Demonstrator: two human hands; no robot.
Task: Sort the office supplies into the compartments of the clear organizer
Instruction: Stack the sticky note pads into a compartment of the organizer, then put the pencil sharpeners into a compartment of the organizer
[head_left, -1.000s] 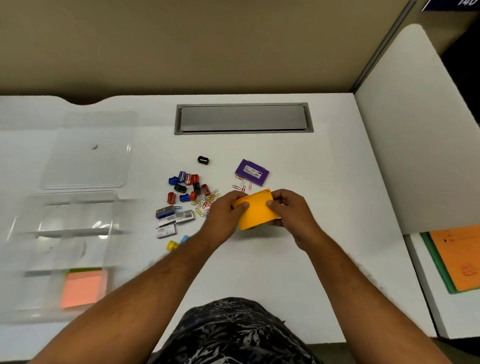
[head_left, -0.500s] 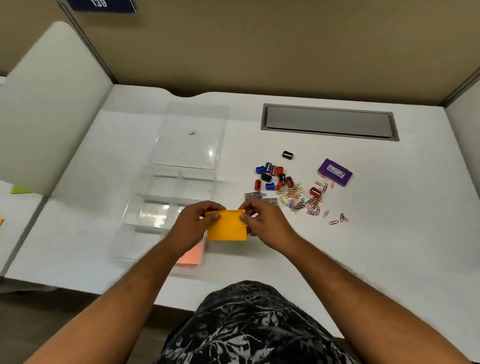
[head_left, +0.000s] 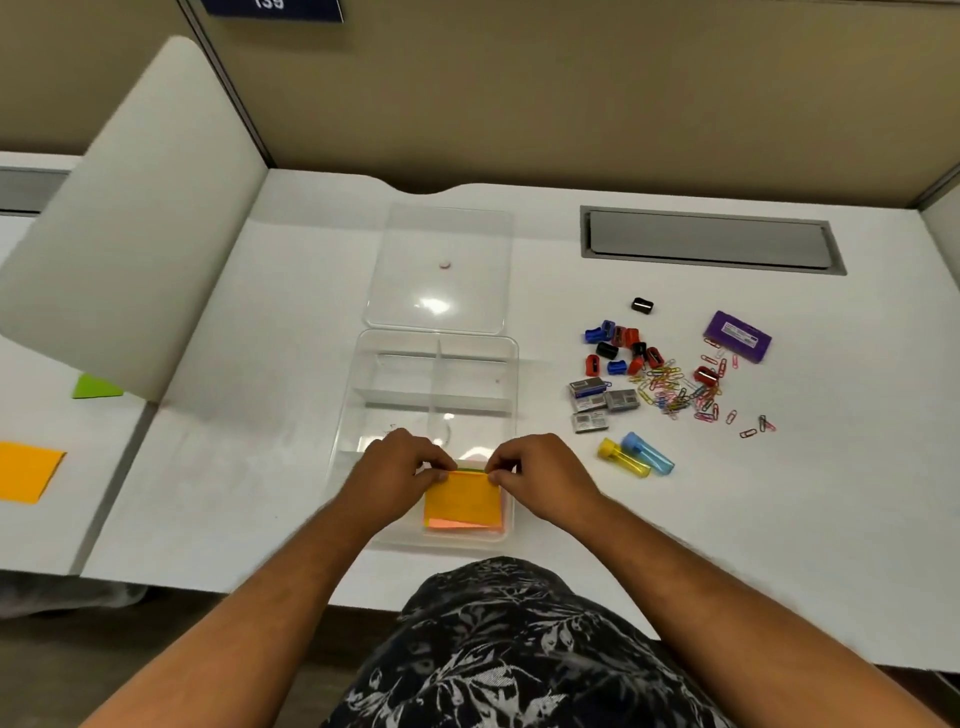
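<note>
The clear organizer (head_left: 514, 364) sits on the white desk, its dividers forming several compartments. My left hand (head_left: 397, 470) and my right hand (head_left: 540, 475) each pinch a far corner of an orange sticky-note pad (head_left: 462, 499) inside the nearest compartment. It lies on a pink pad (head_left: 457, 525), with a green edge showing behind. To the right lie coloured sharpeners (head_left: 621, 348), a heap of paper clips (head_left: 675, 389), staple boxes (head_left: 597, 402), a purple box (head_left: 737, 335) and two small tubes, yellow (head_left: 623, 457) and blue (head_left: 649, 452).
The organizer's clear lid (head_left: 441, 270) lies flat just beyond it. A grey cable hatch (head_left: 711, 241) is set into the desk at the back right. A white divider panel (head_left: 130, 249) stands at the left, with orange paper (head_left: 26, 470) and a green piece (head_left: 96, 387) on the neighbouring desk.
Both hands have carried the orange pad left from the desk's middle and lowered it into the organizer's nearest compartment, onto the pink pad. The view has swung left.
</note>
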